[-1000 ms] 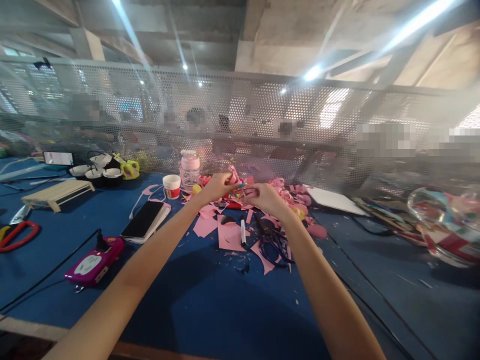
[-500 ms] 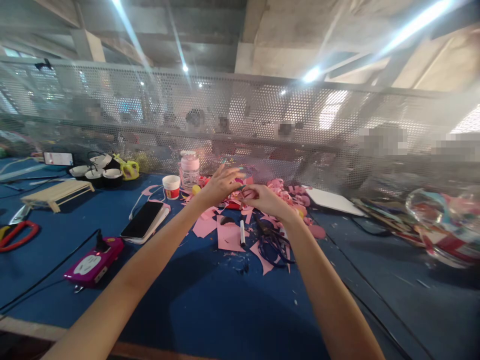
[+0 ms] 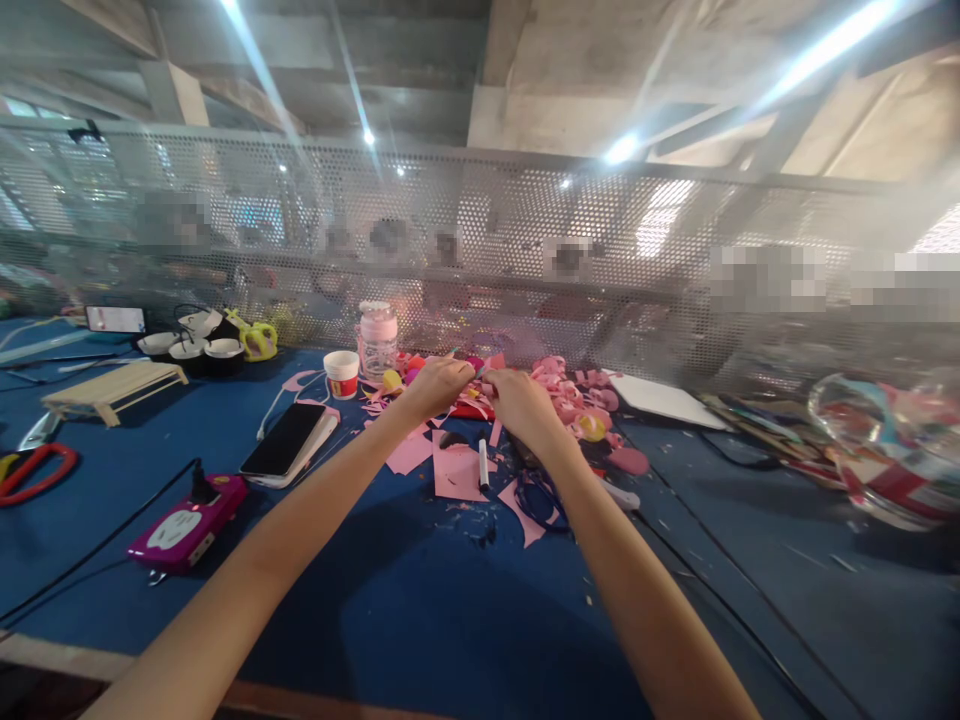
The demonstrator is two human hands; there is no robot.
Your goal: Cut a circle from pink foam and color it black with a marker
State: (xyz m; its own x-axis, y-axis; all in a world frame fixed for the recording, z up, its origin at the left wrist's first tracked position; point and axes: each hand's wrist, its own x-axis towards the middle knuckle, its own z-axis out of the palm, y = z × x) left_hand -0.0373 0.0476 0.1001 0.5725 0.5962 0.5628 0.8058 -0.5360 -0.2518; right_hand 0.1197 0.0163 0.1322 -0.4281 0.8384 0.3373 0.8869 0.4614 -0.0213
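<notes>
My left hand (image 3: 448,386) and my right hand (image 3: 519,402) meet over a heap of pink cut scraps (image 3: 556,372). The fingers of both are curled and pinched close together; what lies between them is hidden by the hands. A pink piece (image 3: 493,362) shows just behind the fingertips, but I cannot tell whether it is held. Nearer me a pink sheet (image 3: 454,482) lies flat with a white marker (image 3: 484,466) at its right edge. Scissors with dark blue handles (image 3: 538,503) lie partly under my right forearm.
To the left are a phone (image 3: 285,440), a purple power adapter (image 3: 187,522), a paper cup (image 3: 342,374) and a pink-lidded bottle (image 3: 378,338). Red-handled scissors (image 3: 41,472) lie far left. A plastic tub (image 3: 877,450) stands right; a perforated screen (image 3: 487,210) borders the back.
My left hand's spread fingers have curled in and come down toward my right hand. My right hand has turned over slightly, and a white handle now shows beside my right forearm.
</notes>
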